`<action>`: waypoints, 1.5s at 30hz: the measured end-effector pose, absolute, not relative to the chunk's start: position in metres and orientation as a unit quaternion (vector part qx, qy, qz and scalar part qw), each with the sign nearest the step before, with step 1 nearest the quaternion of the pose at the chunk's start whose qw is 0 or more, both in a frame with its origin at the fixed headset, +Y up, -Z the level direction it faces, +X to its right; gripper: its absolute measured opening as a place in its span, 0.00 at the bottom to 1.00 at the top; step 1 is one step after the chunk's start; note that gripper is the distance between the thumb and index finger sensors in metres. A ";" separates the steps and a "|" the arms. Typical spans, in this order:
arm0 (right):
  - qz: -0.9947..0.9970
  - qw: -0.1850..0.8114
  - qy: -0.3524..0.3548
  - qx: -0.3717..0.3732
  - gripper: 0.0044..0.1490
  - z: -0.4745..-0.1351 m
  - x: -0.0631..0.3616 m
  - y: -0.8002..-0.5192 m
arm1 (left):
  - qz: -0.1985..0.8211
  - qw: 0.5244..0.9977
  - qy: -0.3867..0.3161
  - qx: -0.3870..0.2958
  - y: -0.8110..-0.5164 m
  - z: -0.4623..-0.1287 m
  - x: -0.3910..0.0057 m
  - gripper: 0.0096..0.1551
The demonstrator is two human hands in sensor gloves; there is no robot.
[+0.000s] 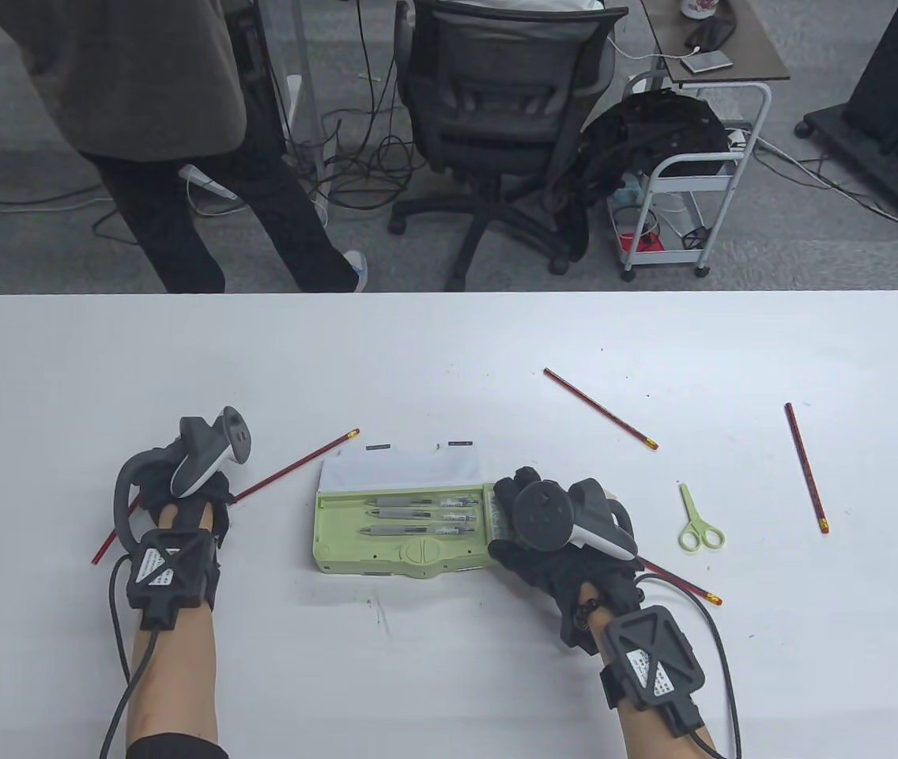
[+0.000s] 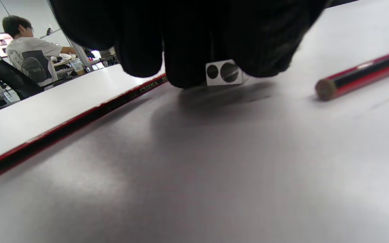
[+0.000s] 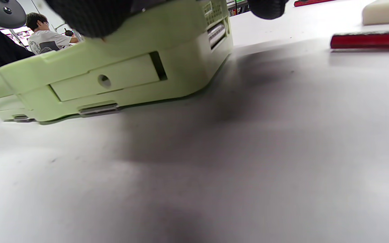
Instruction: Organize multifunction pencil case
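The light green pencil case (image 1: 401,534) lies open mid-table, its white lid (image 1: 401,473) folded back and three pens (image 1: 417,514) in the tray. My right hand (image 1: 511,518) grips the case's right end; in the right wrist view a fingertip (image 3: 89,17) lies on top of the case (image 3: 113,67). My left hand (image 1: 188,496) is curled down on the table to the left of the case. In the left wrist view its fingertips (image 2: 187,60) pinch a small white sharpener (image 2: 223,72). A red pencil (image 2: 79,116) runs under that hand.
Another pencil's blunt end (image 2: 326,89) lies right of my left fingers. Loose red pencils (image 1: 601,409) (image 1: 806,466) and green scissors (image 1: 700,528) lie to the right; one pencil (image 1: 682,583) passes under my right wrist. A person (image 1: 164,118) and a chair (image 1: 496,103) stand beyond the table.
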State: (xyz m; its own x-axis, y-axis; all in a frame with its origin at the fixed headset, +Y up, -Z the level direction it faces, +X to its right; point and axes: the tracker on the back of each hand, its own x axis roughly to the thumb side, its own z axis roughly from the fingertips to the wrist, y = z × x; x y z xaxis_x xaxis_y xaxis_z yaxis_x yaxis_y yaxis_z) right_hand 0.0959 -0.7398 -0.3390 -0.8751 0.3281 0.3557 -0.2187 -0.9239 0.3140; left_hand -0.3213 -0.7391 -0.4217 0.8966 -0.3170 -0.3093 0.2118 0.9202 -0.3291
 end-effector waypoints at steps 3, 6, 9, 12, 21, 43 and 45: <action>0.959 0.142 0.133 0.205 0.53 -0.339 0.096 -0.740 | -0.151 0.962 0.182 -0.138 -0.742 -0.423 -0.318 0.27; 0.959 0.142 0.133 0.205 0.53 -0.339 0.096 -0.740 | -0.165 0.961 0.183 -0.129 -0.744 -0.424 -0.315 0.26; 0.959 0.142 0.133 0.205 0.53 -0.339 0.096 -0.740 | -0.169 0.960 0.182 -0.127 -0.744 -0.424 -0.314 0.25; 0.959 0.142 0.133 0.205 0.53 -0.339 0.096 -0.740 | -0.169 0.960 0.181 -0.127 -0.744 -0.425 -0.314 0.25; 0.959 0.142 0.133 0.205 0.53 -0.339 0.096 -0.740 | -0.165 0.963 0.179 -0.117 -0.745 -0.426 -0.314 0.22; 0.960 0.142 0.132 0.204 0.53 -0.338 0.096 -0.740 | -0.090 0.985 0.145 -0.023 -0.710 -0.404 -0.319 0.21; 0.960 0.142 0.132 0.204 0.53 -0.338 0.096 -0.740 | -0.065 0.988 0.137 -0.004 -0.699 -0.396 -0.318 0.21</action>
State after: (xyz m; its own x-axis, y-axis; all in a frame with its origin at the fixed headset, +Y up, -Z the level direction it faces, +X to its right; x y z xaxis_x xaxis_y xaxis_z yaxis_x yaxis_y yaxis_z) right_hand 0.0957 -0.7396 -0.3384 -0.8766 0.3260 0.3540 -0.2178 -0.9247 0.3121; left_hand -0.3177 -0.6987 -0.3962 0.9542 -0.1289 -0.2700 0.1268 0.9916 -0.0251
